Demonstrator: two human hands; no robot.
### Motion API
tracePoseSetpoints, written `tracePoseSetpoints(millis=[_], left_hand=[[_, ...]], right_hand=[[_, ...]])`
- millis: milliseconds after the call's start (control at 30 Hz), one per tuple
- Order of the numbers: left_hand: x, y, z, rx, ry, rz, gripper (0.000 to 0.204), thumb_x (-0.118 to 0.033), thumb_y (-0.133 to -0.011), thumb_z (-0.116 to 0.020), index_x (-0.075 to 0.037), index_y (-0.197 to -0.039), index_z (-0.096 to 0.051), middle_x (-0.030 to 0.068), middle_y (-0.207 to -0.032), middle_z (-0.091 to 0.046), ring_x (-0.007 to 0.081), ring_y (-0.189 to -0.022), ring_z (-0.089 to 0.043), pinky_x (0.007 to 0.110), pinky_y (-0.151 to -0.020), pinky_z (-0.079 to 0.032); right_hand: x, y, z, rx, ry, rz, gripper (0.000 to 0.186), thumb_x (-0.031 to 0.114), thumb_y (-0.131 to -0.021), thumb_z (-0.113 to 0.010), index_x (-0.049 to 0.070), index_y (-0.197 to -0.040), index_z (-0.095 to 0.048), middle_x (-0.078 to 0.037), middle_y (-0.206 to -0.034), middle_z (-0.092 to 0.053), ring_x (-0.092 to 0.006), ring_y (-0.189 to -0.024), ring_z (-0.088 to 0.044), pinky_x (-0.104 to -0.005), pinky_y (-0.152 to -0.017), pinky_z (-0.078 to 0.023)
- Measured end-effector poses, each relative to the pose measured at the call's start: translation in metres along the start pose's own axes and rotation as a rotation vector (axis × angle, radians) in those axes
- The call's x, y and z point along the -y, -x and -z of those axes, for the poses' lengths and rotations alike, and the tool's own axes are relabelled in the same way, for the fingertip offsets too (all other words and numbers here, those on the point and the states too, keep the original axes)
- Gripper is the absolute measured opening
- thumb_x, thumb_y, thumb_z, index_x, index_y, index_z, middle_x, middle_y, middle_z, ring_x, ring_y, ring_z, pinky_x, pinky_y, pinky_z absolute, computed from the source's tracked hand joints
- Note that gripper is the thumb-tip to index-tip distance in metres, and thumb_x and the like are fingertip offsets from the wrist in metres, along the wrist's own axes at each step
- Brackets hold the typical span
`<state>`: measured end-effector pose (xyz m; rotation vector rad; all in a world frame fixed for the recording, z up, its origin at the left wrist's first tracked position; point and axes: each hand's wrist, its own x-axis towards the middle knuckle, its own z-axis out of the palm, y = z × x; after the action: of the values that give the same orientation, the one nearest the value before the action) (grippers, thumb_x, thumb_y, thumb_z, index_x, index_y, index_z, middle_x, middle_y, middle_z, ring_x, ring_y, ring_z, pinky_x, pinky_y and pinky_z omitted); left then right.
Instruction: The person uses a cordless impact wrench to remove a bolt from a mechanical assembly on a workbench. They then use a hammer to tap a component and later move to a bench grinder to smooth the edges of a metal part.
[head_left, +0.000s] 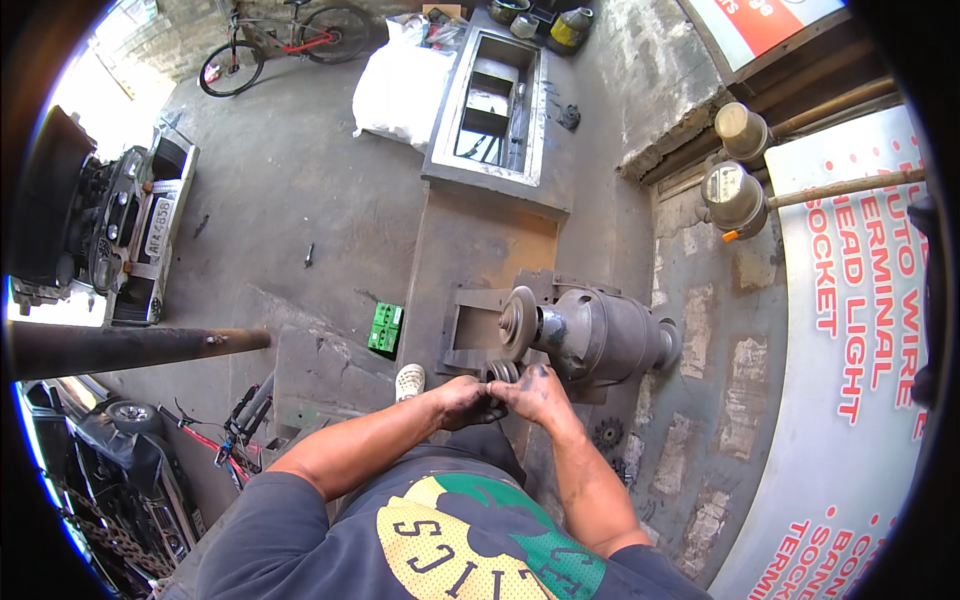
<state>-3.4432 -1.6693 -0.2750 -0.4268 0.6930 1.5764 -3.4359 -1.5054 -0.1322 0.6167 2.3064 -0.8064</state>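
Note:
Both my hands are closed on a small, dark, ribbed round metal part (501, 371) that looks like a pulley. My left hand (464, 401) grips it from the left, fingers curled under. From the right, my right hand (536, 394) holds it with the thumb on top. Just beyond my hands stands a grey bench grinder (598, 336). Its round wheel (517, 326) is on the left end, very close to the part; whether they touch I cannot tell. My palms hide much of the part.
The grinder stands on a metal bench (474, 240) with a metal-framed sink-like box (487, 105) at its far end. A green battery (385, 327) lies left of the bench. A toothed disc (608, 433) is right of my right forearm. A thick pole (140, 347) juts in from the left.

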Motion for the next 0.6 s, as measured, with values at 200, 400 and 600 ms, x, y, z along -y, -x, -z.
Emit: tracePoseSetpoints(millis=[200, 400, 600], left_hand=[[-0.026, 0.015, -0.003, -0.227, -1.162, -0.485, 0.032, -0.023, -0.102, -0.068, 0.003, -0.119, -0.075, 0.0161, -0.101, -0.08, 0.0252, -0.094, -0.076, 0.042, -0.087, -0.059], [-0.01, 0.003, -0.004, -0.132, -0.78, -0.311, 0.03, -0.021, -0.11, -0.059, 0.003, -0.12, -0.074, 0.0075, -0.102, -0.077, 0.0135, -0.088, -0.071, 0.036, -0.08, -0.06], [0.003, 0.005, -0.015, -0.078, -0.082, 0.009, 0.021, -0.021, -0.11, -0.06, -0.005, -0.115, -0.072, 0.0042, -0.096, -0.072, 0.015, -0.076, -0.068, 0.031, -0.065, -0.057]], right_hand=[[0.0, 0.033, -0.005, -0.04, -0.163, 0.069, 0.067, 0.05, -0.077, -0.092, -0.003, -0.115, -0.076, -0.023, -0.107, -0.079, -0.0318, -0.1, -0.078, -0.042, -0.088, -0.06], [-0.043, 0.033, -0.063, -0.319, -0.39, 0.185, 0.066, 0.04, -0.077, -0.095, -0.002, -0.122, -0.071, -0.022, -0.106, -0.08, -0.0361, -0.099, -0.078, -0.0421, -0.089, -0.061], [-0.019, 0.016, -0.022, -0.161, -0.068, 0.077, 0.057, 0.044, -0.078, -0.089, -0.009, -0.093, -0.075, -0.027, -0.085, -0.076, -0.0364, -0.083, -0.078, -0.0437, -0.076, -0.06]])
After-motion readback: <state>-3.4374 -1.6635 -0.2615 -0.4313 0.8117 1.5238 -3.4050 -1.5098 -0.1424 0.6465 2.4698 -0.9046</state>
